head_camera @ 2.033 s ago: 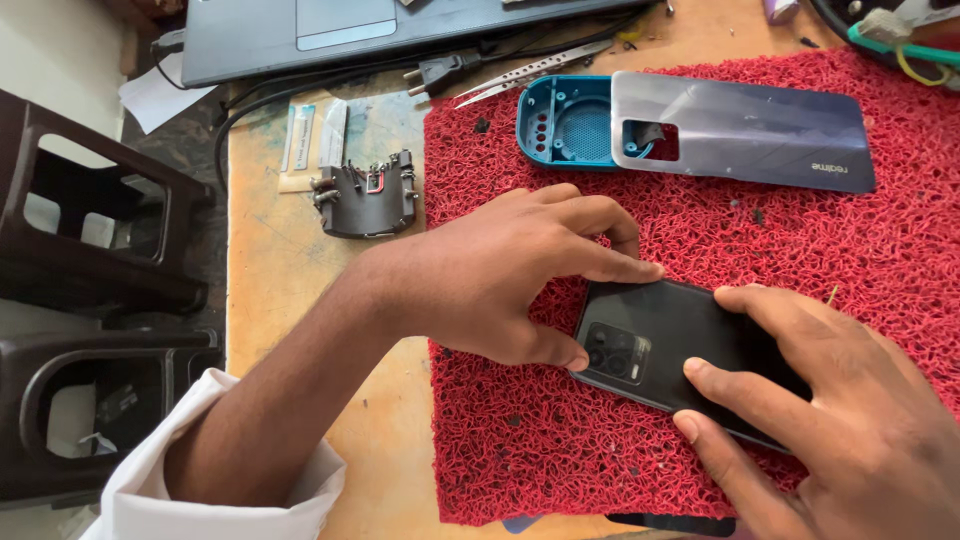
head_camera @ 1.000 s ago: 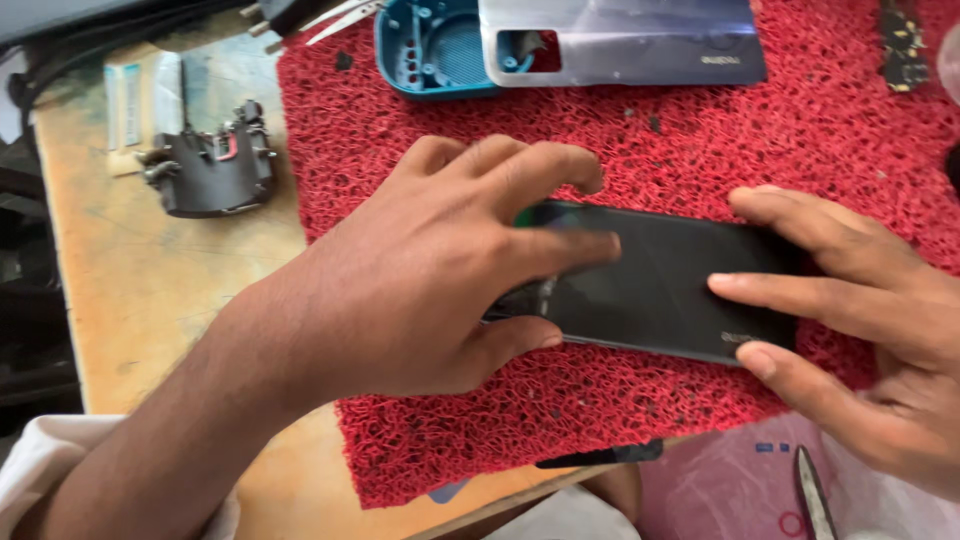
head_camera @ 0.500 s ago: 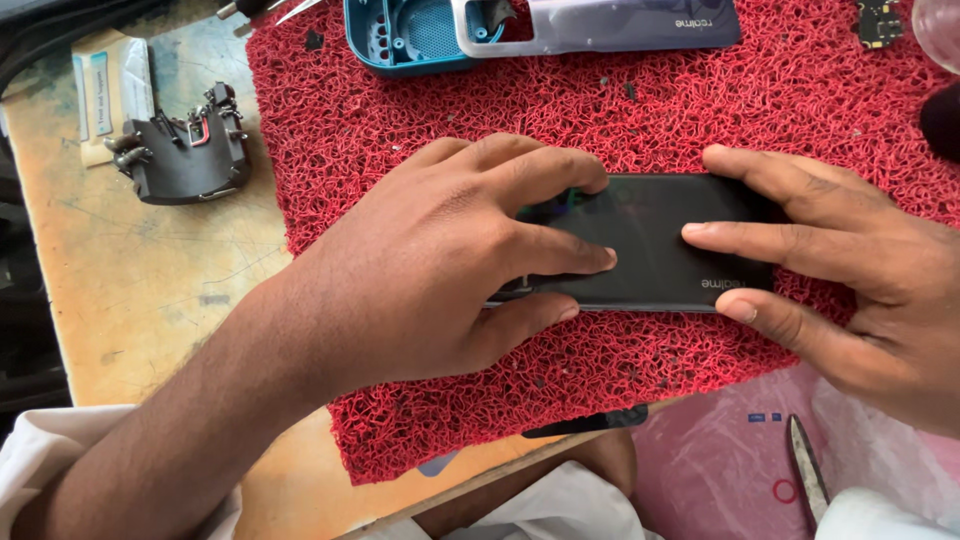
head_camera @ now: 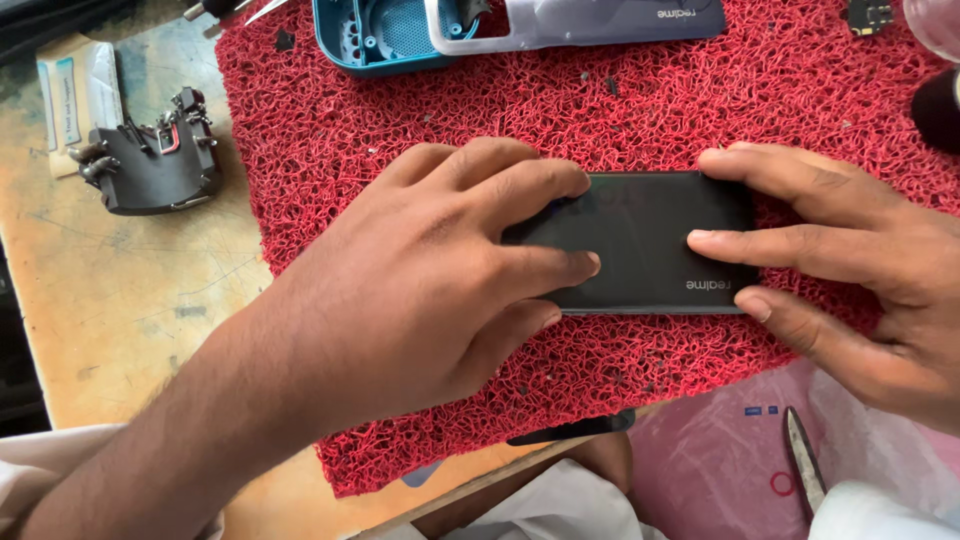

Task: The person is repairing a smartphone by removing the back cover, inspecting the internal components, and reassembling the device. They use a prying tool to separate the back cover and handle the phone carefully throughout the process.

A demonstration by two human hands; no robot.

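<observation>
On the wooden table (head_camera: 130, 300) lies a red mat (head_camera: 330, 130), covering most of the view. Over the mat's middle, the left hand (head_camera: 420, 290) spreads flat, its fingers (head_camera: 545, 268) pressing down on the left half of a black phone (head_camera: 650, 240), which lies with its back up. Opposite it, the right hand (head_camera: 870, 280) pins the phone's right end, one finger along the top edge, one across the back, the thumb at the lower edge; neither hand is closed around it, both press on it. At the mat's far edge rests a grey back cover (head_camera: 590, 20), overlapping a teal frame (head_camera: 375, 40). Left of the mat, on bare wood, sits a black clamp (head_camera: 150, 165). Near the lower right, scissor blades (head_camera: 802, 470) lie on pink plastic (head_camera: 700, 470).
</observation>
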